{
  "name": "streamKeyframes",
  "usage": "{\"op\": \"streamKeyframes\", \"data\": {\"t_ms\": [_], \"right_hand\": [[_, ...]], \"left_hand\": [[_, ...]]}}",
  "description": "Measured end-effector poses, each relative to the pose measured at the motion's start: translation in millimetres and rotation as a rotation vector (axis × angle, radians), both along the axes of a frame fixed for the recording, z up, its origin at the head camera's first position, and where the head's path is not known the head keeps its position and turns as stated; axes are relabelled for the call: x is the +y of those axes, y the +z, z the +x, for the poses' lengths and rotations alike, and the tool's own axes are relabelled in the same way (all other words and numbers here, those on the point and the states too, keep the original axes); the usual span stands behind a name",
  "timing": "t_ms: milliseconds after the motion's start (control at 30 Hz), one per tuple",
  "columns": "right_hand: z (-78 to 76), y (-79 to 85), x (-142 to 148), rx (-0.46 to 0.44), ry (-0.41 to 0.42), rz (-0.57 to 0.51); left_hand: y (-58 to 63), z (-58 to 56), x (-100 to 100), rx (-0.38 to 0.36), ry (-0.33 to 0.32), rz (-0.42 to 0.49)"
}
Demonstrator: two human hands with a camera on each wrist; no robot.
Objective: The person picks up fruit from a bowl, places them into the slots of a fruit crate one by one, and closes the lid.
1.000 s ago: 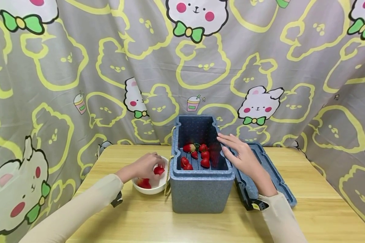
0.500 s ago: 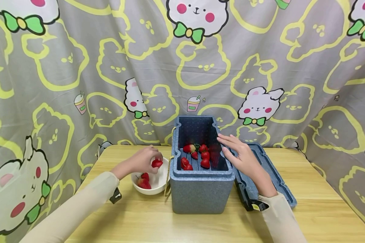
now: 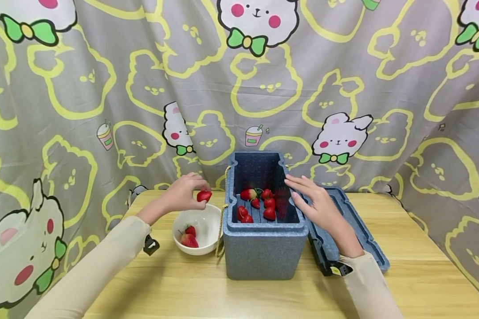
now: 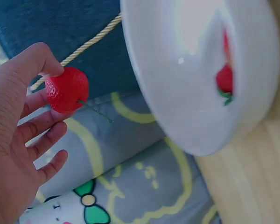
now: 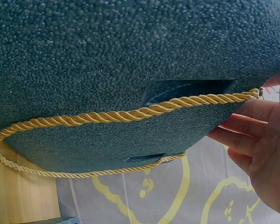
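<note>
My L hand (image 3: pixel 185 192) pinches strawberry (image 3: pixel 204 196), long axis unclear, nr far rim of bowl (image 3: pixel 212 226); box (image 3: pixel 263 254) lies just R. R hand (image 3: pixel 318 203), fingers extended, nothing held, at box's R rim, farther off.

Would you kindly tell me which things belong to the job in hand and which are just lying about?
Apparently in the job:
Strawberry pinched in the left hand
White bowl with more strawberries
Blue-grey box, berries inside, right hand at its rim

Probably just there:
Lid beside the box
Patterned curtain behind
</note>
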State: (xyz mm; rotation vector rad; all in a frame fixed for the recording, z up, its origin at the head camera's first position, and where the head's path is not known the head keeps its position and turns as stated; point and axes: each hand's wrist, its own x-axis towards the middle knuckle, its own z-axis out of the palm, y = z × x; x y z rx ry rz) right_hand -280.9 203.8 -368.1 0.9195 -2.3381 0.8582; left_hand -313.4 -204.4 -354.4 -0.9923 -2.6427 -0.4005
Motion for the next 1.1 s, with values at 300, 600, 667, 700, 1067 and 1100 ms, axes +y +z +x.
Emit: {"op": "streamKeyframes", "data": {"t_ms": [300, 600, 667, 700, 1067, 1100], "right_hand": [[-0.1, 0.1, -0.1, -0.006, 0.003, -0.003], [0.0, 0.9, 0.2, -0.01, 0.005, -0.007], [0.1, 1.0, 0.9, -0.012, 0.003, -0.007], [0.0, 1.0, 1.2, -0.012, 0.002, -0.006], [0.3, 1.7, 0.0, -0.002, 0.002, -0.005], [0.5, 1.7, -0.1, -0.002, 0.002, -0.005]], "left_hand": [[32.5, -0.6, 6.6, 0.047, 0.018, 0.043], [60.1, -4.5, 20.3, 0.127, 0.012, 0.134], [66.1, -5.0, 25.4, 0.125, 0.01, 0.156], [68.8, -5.6, 28.1, 0.127, 0.009, 0.162], [88.1, -9.6, 60.1, 0.151, -0.029, 0.204], [88.5, -9.9, 63.2, 0.151, -0.037, 0.202]]}}
